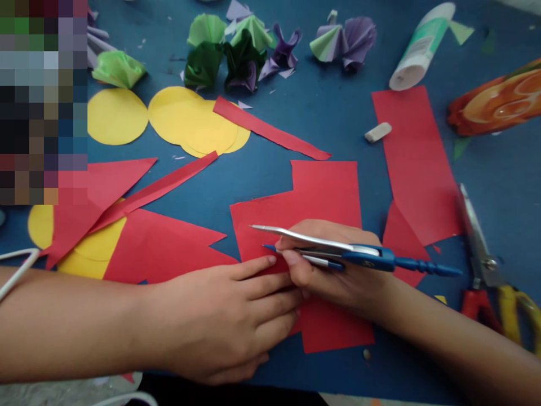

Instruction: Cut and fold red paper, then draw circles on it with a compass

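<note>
My right hand (333, 265) grips a drawing compass (367, 257) with a blue handle and silver legs. Its legs point left, just above a red sheet of paper (325, 192) with a stepped outline. My left hand (240, 316) lies flat on the lower part of that sheet, fingers stretched to the right and touching or nearly touching my right hand. To the left of the sheet is a notched red paper piece (169, 242), partly covered by my left forearm. Whether the compass tips touch the paper, I cannot tell.
Yellow paper circles (118, 115) and red strips (270, 127) lie further back, behind them folded green and purple paper (249, 56). On the right are a glue stick (422, 45), an eraser (378, 132), a red paper rectangle (416, 163), an orange packet (499, 98) and scissors (486, 265).
</note>
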Tool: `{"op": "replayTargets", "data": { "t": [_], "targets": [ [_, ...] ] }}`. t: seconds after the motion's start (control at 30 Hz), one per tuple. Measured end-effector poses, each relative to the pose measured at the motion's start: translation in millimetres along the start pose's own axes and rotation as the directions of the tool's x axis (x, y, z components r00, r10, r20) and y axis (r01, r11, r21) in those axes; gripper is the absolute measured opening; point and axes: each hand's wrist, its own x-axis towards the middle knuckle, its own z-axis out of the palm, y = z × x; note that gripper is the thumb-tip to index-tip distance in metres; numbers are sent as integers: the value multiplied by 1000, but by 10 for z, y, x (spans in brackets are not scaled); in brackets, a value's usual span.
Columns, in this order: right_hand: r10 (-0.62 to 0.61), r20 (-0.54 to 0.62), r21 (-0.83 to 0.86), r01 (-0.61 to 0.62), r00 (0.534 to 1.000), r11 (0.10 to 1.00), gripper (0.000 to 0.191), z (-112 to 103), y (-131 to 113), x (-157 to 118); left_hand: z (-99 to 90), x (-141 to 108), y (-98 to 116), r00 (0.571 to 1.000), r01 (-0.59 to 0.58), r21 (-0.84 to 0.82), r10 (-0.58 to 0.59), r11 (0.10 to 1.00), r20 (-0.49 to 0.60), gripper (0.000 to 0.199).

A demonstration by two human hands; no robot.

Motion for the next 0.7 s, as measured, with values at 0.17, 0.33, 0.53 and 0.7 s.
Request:
{"op": "replayTargets", "data": {
  "t": [0.17,0.33,0.53,0.7],
  "targets": [
    [-40,1,-21,40,999,999,13,23,27,3,-7,-2,5,1000,2,-12,-1,1000,13,39],
    [-128,71,-95,134,989,986,15,72,54,-1,1,-4,7,1000,1,-28,-1,1000,-13,39],
    [-145,56,-76,149,988,986,13,50,66,18,13,-5,3,1000,0,-15,0,1000,-19,40],
    [-40,59,118,33,997,992,10,-4,45,2,27,-12,13,1000,4,7,-4,1000,-23,40]
  ]
}}
